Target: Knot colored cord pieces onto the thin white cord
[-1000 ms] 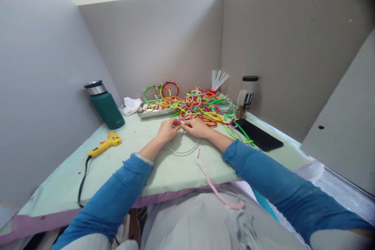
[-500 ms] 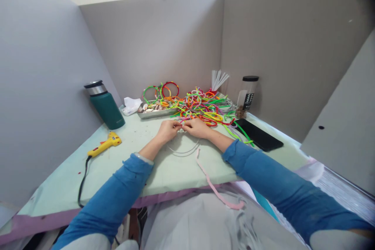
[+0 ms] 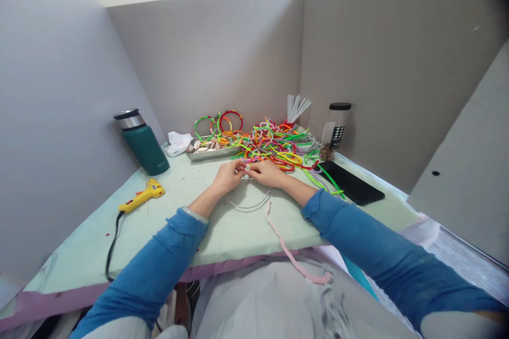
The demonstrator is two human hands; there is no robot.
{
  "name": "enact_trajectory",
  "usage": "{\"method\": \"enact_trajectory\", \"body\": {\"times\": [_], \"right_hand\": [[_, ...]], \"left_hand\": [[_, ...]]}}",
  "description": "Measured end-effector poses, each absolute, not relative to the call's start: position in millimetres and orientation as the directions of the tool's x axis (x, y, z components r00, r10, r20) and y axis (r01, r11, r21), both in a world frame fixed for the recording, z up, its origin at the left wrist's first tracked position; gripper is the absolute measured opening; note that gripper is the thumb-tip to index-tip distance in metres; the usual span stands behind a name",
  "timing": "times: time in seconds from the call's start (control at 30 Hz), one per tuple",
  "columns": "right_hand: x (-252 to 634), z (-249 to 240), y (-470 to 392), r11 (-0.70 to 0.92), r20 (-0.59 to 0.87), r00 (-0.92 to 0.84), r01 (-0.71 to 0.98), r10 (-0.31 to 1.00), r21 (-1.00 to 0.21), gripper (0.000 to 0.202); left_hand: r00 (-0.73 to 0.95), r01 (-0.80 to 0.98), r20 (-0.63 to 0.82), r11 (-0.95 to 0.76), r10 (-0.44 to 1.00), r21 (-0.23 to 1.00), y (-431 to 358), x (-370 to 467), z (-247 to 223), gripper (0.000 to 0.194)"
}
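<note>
Both hands meet at the middle of the table, fingertips almost touching. My left hand (image 3: 229, 176) is closed in a pinch at a bright pink pipe cleaner (image 3: 251, 160). Beside it, my right hand (image 3: 267, 174) pinches the top of a thin wire hoop (image 3: 249, 208), whose lower curve hangs below the hands. Fingers hide the exact place where pipe cleaner and wire meet. A pale pink fuzzy strip (image 3: 284, 246) runs from the tabletop over the near edge onto my lap.
Behind the hands lie a tangled heap of coloured pipe cleaners (image 3: 274, 140) and a metal tray (image 3: 214, 154) of shells. To the left are a yellow glue gun (image 3: 141, 197) and a green bottle (image 3: 145, 148); to the right, a black phone (image 3: 352, 183) and a clear jar (image 3: 334, 130).
The fingers of my left hand have shifted slightly up at the pink pipe cleaner. My right hand and the hoop stay about where they were.
</note>
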State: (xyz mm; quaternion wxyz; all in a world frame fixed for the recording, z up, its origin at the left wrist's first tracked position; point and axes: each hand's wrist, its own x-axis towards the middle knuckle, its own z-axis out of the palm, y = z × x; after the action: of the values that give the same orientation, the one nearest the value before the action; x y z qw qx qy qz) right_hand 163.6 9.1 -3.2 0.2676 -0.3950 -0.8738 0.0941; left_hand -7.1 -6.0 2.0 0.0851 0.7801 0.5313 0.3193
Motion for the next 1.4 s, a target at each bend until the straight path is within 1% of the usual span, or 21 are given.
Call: {"method": "enact_trajectory", "body": {"times": [0.17,0.37,0.73,0.93,1.13,1.4], "right_hand": [[164.0,-4.8,10.0,0.681,0.403,-0.551,0.630,0.731,-0.374,0.029],[164.1,-5.3,10.5,0.678,0.397,-0.552,0.635,0.733,-0.370,0.030],[163.3,-5.0,8.2,0.690,0.401,-0.565,0.643,0.721,-0.333,0.029],[163.7,-5.4,8.6,0.694,0.394,-0.577,0.651,0.715,-0.307,0.031],[164.0,-6.9,10.5,0.697,0.392,-0.583,0.658,0.711,-0.284,0.032],[164.3,-7.2,10.5,0.701,0.381,-0.596,0.660,0.707,-0.269,0.032]], "left_hand": [[0.244,0.765,0.379,-0.417,0.893,0.490,-7.3,-5.6,3.8,0.016],[0.224,0.768,0.383,-0.404,0.896,0.497,-6.2,-6.2,2.4,0.019],[0.252,0.794,0.337,-0.393,0.907,0.463,-9.0,-4.7,4.4,0.016],[0.270,0.815,0.324,-0.394,0.907,0.424,-9.3,-4.7,4.1,0.017],[0.280,0.826,0.294,-0.386,0.914,0.411,-9.6,-5.2,4.3,0.018],[0.288,0.829,0.291,-0.390,0.912,0.401,-10.0,-5.5,4.3,0.019]]}}
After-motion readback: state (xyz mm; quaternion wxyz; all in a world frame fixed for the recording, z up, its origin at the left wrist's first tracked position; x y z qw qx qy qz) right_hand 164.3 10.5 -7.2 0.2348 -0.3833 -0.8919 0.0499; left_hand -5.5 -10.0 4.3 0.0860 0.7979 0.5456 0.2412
